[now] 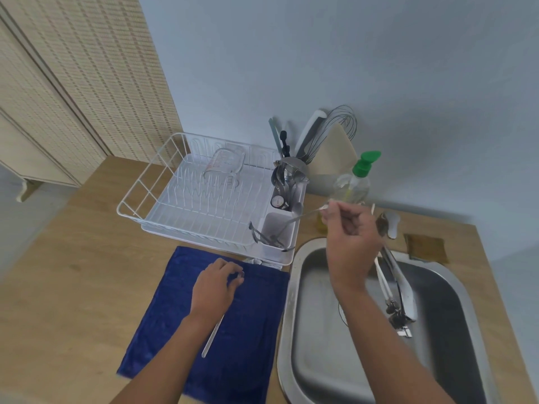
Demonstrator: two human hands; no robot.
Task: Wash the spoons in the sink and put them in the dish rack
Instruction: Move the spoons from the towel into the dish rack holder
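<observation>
Head view: right hand [351, 231] pinches spoon [303, 214] by handle, bowl aimed at dish rack [151, 182] cutlery caddy [277, 228] for draining. Left hand [215, 282], fingers curled, reaches another spoon [213, 335] on blue towel [256, 330]; can't tell if gripped.

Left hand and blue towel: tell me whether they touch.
Touching. The head view shows the left hand resting on the blue towel, its fingers curled down against the cloth.

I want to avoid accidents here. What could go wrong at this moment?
The thin metal spoon is only pinched at its handle end by the right hand, so it may slip before reaching the white cutlery holder. The raised hand is close to the green-capped soap bottle and could knock it.
</observation>
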